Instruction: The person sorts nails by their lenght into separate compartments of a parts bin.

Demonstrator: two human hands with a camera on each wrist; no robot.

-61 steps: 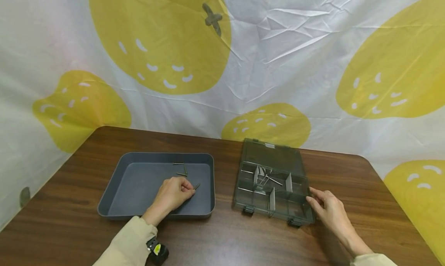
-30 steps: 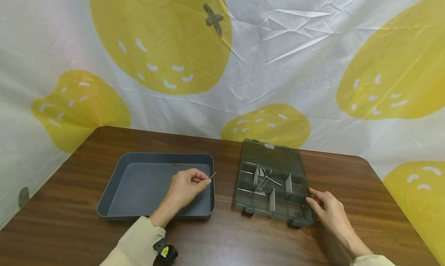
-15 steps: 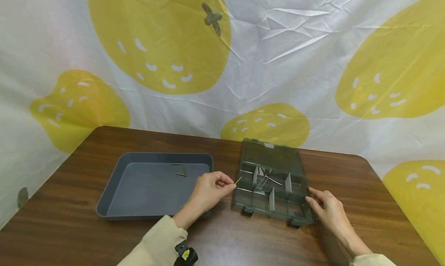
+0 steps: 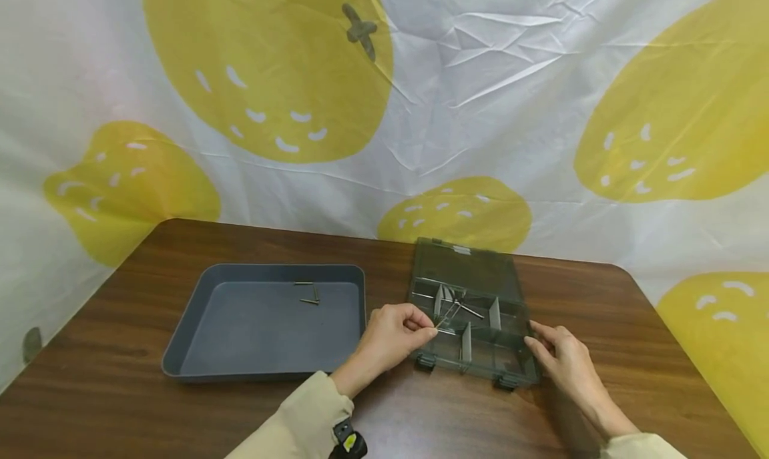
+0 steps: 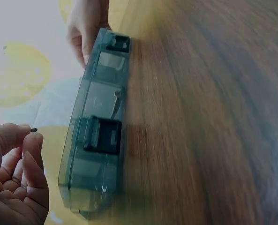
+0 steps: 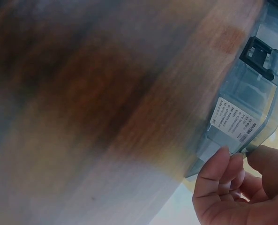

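Note:
Thumb and fingertips of my left hand (image 4: 396,333) pinch a thin brass-coloured screw (image 4: 441,321) over the left part of a dark see-through compartment box (image 4: 510,362). In the left wrist view only the screw's dark end (image 5: 34,130) shows, just above the box's rim level. My right hand (image 4: 567,365) grips the box's right side, thumb at the rim and fingers against the outer wall, near a white label (image 6: 233,119). Long silver screws (image 4: 468,309) lie crossed in the back middle compartment. Three screws (image 4: 309,301) lie inside the grey tray (image 4: 264,373).
The box's lid (image 4: 465,267) is folded back flat behind it. Two dark latches (image 4: 426,361) stick out at the box's front. Pale dividers (image 4: 466,342) split its inside. Behind the wooden table (image 4: 384,412) hangs a lemon-patterned cloth (image 4: 480,99).
My left hand has lifted a screw out of the tray and carried it right, over the tray's rim to the box. The right hand has kept its place at the box's side.

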